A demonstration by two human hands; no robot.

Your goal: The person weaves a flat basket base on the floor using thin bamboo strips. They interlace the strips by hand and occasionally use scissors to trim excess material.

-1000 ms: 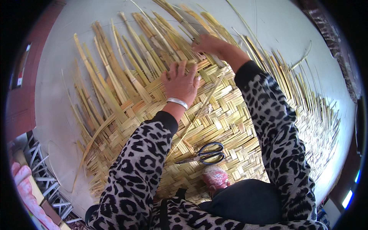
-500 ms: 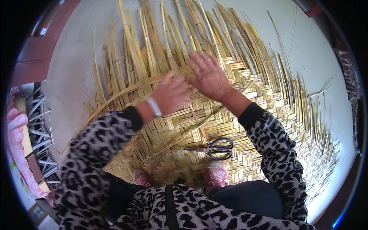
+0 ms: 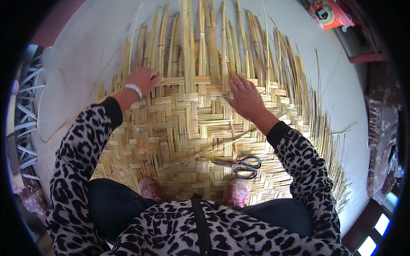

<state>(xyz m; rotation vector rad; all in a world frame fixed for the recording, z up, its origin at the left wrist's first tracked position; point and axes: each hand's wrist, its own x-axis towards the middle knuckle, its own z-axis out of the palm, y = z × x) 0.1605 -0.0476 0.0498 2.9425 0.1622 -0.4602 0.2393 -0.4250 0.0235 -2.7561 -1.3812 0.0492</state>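
Note:
A mat woven from split reed strips lies beneath me, its loose ends fanning out at the far side. Across its far edge runs a crosswise reed strip, passing over and under the upright ones. My left hand, with a white band at the wrist, has its fingers bent around the strip's left part; the fingertips are partly hidden. Further right, my right hand rests flat on the weave, fingers stretched toward the same strip. Scissors with dark handles lie on the mat near my right shoe.
One thin loose strip lies slantwise over the mat. A white metal rack stands at the left, near a thin bent strip on the pale floor. A red package sits at the far right.
My hands have moved apart: the left one went left to the crosswise strip, the right one slid right and nearer. The strip now lies straighter across the weave, and the view has shifted.

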